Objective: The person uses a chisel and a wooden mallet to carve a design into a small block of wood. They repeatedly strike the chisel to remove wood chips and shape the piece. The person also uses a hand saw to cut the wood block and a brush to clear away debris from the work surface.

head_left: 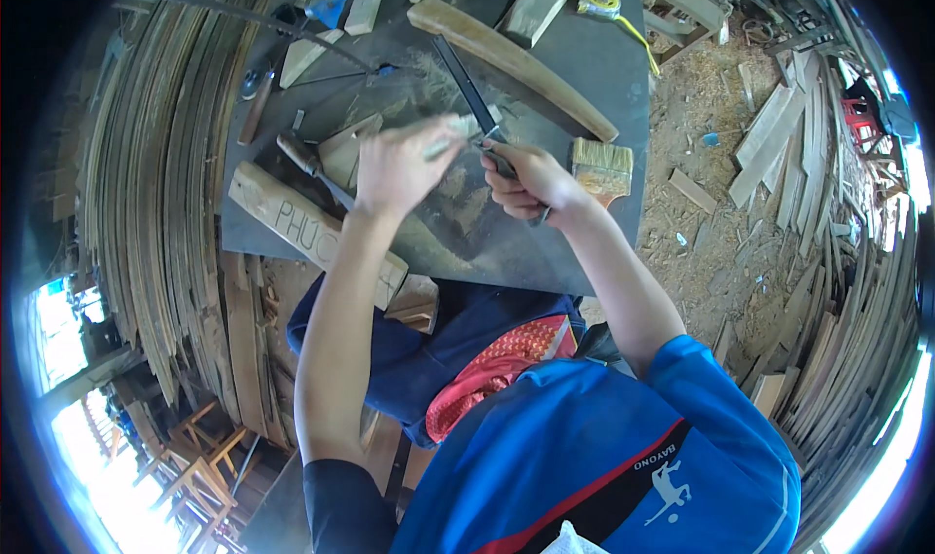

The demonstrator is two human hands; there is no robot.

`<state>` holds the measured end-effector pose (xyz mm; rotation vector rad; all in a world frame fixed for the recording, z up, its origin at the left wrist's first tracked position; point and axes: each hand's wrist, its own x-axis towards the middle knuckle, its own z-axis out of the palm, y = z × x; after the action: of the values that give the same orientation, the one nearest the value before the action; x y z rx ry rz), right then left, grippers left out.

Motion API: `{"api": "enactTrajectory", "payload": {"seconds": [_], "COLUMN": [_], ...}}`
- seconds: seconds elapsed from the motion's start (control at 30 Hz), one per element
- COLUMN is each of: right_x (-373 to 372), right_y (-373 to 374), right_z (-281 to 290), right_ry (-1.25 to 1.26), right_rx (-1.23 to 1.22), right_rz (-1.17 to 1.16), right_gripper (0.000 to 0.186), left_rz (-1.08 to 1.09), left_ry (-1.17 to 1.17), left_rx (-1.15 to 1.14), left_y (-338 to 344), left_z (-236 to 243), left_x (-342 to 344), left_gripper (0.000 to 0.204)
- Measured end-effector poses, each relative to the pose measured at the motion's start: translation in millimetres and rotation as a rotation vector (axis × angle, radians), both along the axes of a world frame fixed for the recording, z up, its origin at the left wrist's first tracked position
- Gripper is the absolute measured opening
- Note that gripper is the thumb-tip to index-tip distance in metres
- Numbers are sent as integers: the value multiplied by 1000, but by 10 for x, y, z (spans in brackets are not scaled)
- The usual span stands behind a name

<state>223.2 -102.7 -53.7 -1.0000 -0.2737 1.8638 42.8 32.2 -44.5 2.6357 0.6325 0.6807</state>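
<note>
My right hand (pixel 529 179) is wrapped round the dark handle of a long, narrow, flat-bladed tool (pixel 463 82). The dark blade slants up and left from the fist over the dusty table; I cannot tell its exact kind. Beside the blade, my left hand (pixel 404 162), partly blurred, is closed on a pale piece (pixel 477 124) that seems to touch the blade near the handle. What that piece is does not show. Just right of my right hand lies a wide paintbrush (pixel 602 167). A chisel-like tool with a wooden handle (pixel 298 152) rests left of my left hand.
The dark table (pixel 623 87) carries a long curved wooden piece (pixel 511 62), a yellow tape measure (pixel 599 2), a carved wooden board (pixel 282 213) and several offcuts. Plank stacks (pixel 156 165) line the left. Shavings and loose boards (pixel 774 135) cover the floor at right.
</note>
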Motion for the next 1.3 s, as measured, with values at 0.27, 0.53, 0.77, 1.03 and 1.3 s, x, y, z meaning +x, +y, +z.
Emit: {"api": "enactTrajectory", "payload": {"seconds": [0.27,0.53,0.77,1.03,1.3], "right_x": [101,-23,-187,-189,-230], "right_y": [-791,-1205,-1198,-1083,-867], "right_z": [131,-252,-187,97,-33], "right_ry": [-920,-1498,-1468,-1186,-1250], "right_rx": [82,504,515,102,213], "right_rz": [88,133,101,154,14], "right_gripper": [39,24,24,31,31], "left_rz": [-49,-68,-46,40,377], "left_ry": [-31,-51,-71,-153,-123], "left_rx": [225,172,173,124,-216], "left_y": [-703,-727,-730,-644,-378], "left_z": [-245,-253,-261,-146,142], "left_x": [-456,-454,-402,-282,-119], "left_gripper": [32,40,35,31,31]}}
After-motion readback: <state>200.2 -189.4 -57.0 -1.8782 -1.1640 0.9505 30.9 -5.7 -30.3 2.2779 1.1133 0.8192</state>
